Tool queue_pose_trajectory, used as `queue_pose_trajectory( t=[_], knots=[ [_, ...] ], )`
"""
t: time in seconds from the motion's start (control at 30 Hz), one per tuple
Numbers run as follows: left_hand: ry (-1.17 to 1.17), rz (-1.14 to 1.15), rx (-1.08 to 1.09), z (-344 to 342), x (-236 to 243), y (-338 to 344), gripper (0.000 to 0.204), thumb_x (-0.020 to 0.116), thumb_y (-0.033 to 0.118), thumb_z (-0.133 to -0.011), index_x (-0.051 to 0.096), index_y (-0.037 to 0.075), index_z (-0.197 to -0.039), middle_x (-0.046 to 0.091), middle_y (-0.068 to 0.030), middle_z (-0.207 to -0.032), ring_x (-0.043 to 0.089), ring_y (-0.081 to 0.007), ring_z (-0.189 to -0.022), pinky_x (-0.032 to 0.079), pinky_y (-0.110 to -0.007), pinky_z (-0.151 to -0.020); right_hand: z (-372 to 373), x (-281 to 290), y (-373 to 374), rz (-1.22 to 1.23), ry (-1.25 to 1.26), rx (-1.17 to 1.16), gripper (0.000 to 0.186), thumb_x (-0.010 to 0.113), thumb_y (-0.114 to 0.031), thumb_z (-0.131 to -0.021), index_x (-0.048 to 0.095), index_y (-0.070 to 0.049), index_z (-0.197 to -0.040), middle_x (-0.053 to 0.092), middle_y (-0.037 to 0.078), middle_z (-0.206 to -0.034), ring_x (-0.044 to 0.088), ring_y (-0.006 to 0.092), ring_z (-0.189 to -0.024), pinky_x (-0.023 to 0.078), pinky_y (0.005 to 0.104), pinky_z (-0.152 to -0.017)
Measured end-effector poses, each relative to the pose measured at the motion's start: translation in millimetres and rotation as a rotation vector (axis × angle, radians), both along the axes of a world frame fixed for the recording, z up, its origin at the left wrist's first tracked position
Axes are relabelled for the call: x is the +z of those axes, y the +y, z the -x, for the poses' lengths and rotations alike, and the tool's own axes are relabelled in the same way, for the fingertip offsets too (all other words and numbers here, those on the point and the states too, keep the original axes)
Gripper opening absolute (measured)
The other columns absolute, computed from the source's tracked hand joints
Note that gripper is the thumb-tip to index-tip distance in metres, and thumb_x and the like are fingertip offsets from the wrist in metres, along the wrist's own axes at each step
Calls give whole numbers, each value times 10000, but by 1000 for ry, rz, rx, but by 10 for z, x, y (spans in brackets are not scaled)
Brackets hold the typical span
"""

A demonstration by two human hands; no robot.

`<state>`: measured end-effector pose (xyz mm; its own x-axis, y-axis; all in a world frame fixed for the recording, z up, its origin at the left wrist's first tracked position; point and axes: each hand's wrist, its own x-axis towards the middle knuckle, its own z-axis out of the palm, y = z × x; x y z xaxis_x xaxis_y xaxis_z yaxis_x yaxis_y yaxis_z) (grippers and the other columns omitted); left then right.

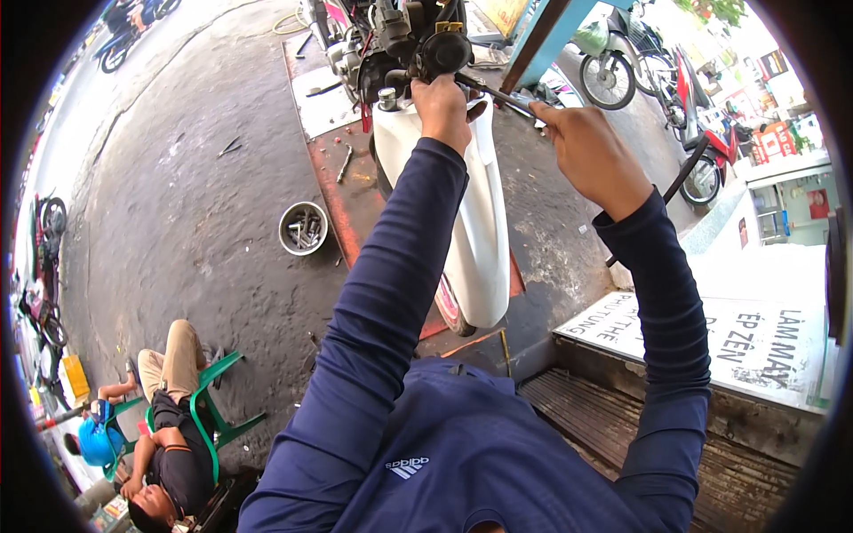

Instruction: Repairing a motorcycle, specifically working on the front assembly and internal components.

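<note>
In front of me stands a partly stripped motorbike with a long white mudguard pointing toward me. My left hand is closed against the motorbike's dark parts, just below a round black part. Its fingertips are partly hidden there. To the right, my right hand grips the near end of a long thin rod-shaped tool. The tool's far end reaches the dark parts beside my left hand; its tip is hidden. A silver cap-like part sits left of my left hand.
A metal bowl of sockets stands on the ground at left, near a loose tool. A blue post rises at right. A white sign board is nearer. Two people sit on green chairs at lower left.
</note>
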<state>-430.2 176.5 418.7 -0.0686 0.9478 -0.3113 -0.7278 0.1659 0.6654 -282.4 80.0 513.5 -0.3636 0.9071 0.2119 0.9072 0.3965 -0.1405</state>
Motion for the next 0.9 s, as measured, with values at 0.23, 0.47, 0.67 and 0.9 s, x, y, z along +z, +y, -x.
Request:
queue_pose_trajectory(
  t=[0.23, 0.47, 0.67, 0.9],
  knots=[
    [-53, 37, -40, 57, 19, 27, 184, 466, 140, -937, 447, 113, -1118, 505, -83, -1008, 562, -255, -787, 509, -521, -718, 146, 53, 0, 51, -2, -92, 316, 494, -18, -852, 654, -23, -1124, 649, 241, -893, 634, 390, -842, 500, 447, -768],
    [-160, 72, -74, 106, -84, 122, 236, 361, 211, -911, 527, 77, -1009, 536, -104, -969, 545, -276, -805, 472, -565, -776, 266, -45, 21, 49, 23, -138, 320, 484, -17, -854, 653, -22, -1125, 652, 236, -926, 638, 381, -881, 498, 445, -791],
    [-360, 69, -98, 141, -105, 122, 337, 330, 334, -898, 550, 108, -1016, 565, -86, -985, 535, -265, -887, 421, -580, -833, 423, -35, 23, 85, 60, -170, 327, 483, -20, -842, 654, -12, -1121, 648, 249, -866, 636, 389, -875, 492, 450, -800],
    [-610, -84, -88, 46, -377, 123, 274, 432, 339, -923, 571, 158, -1077, 615, -36, -999, 545, -229, -969, 347, -580, -919, 651, -70, -51, 348, 320, -439, 314, 521, -85, -898, 619, 26, -1174, 652, 170, -763, 630, 264, -700, 470, 375, -662]
  ],
)
